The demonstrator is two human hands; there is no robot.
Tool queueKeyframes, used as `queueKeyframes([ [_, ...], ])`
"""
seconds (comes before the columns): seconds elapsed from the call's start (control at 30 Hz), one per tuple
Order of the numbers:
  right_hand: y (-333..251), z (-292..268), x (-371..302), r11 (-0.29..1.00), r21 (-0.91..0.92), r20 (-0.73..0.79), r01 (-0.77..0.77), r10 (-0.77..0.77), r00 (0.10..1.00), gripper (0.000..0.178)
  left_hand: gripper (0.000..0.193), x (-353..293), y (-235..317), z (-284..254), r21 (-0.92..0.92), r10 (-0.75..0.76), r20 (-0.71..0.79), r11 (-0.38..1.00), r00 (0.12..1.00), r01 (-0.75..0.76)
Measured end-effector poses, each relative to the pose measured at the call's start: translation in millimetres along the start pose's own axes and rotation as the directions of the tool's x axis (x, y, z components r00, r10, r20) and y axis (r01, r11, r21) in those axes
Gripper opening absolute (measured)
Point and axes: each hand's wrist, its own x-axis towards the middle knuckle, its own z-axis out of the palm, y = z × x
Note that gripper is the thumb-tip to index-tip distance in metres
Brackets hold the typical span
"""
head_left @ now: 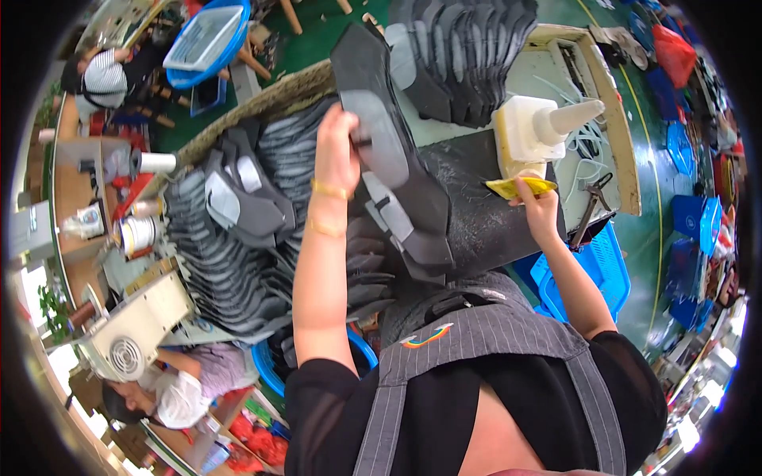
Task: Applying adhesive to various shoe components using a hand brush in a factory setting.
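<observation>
Left hand (340,151) raised on an extended forearm, fingers apparently curled in a grip; right hand (538,208) reaches outward, fingers pinched closed, elbow bent near the torso.

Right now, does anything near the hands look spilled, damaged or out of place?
Nothing looks spilled or broken. The left hand holds a dark shoe piece; the right hand holds a yellow scraper beside a white glue bottle. The dark board is scratched and smeared.

1 head-worn fisheye view looks steeply down, close over the black work board (476,206) on the table (548,63); beyond the board, the green floor (317,32) curves toward the rim.
</observation>
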Motion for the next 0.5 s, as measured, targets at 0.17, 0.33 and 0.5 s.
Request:
queueKeyframes([
  [0.17,-3.2,-19.5,-8.2,1.000,0.028,-0.048,-0.008,0.010,0.999,0.014,0.022,138.5,9.3,-35.2,0.263,-0.047,-0.180,0.960,0.983,0.094],
  [0.33,16.1,-73.1,10.7,0.983,-0.181,-0.155,0.032,-0.061,0.986,0.015,0.032,40.0,-55.7,-7.6,0.858,0.581,-0.091,0.458,0.809,-0.233],
  [0.5,38.9,-65.4,46.1,0.907,-0.393,-0.082,-0.150,0.128,0.988,0.029,0.047,-90.1,-132.5,-39.3,0.864,0.299,-0.404,0.435,0.864,0.254],
])
